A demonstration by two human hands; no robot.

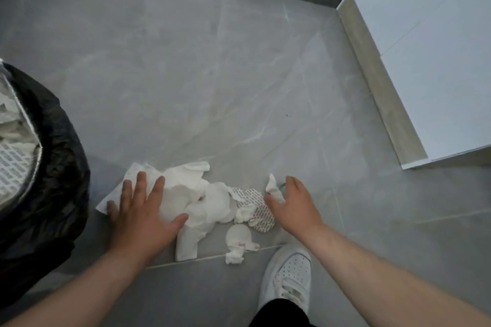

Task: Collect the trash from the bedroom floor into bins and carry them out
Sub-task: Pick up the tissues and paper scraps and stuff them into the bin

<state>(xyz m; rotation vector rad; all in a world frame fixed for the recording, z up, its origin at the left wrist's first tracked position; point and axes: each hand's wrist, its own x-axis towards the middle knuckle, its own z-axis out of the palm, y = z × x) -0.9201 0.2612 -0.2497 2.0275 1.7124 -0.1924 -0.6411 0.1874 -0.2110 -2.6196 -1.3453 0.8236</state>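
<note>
Left hand (140, 210) lies spread flat on a heap of crumpled white tissues (204, 202) on the grey floor; right hand (292, 207) cups the heap's other side, whether gripping is unclear. Likely the gathering step: next, squeeze the heap together and lift it into the black-lined bin (58, 156) just left.

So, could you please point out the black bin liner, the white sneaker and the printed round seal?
black bin liner (62, 167): head view, crumpled outer side.
white sneaker (291, 275): head view, perforated toe.
printed round seal (263, 216): head view, patterned face.
</note>
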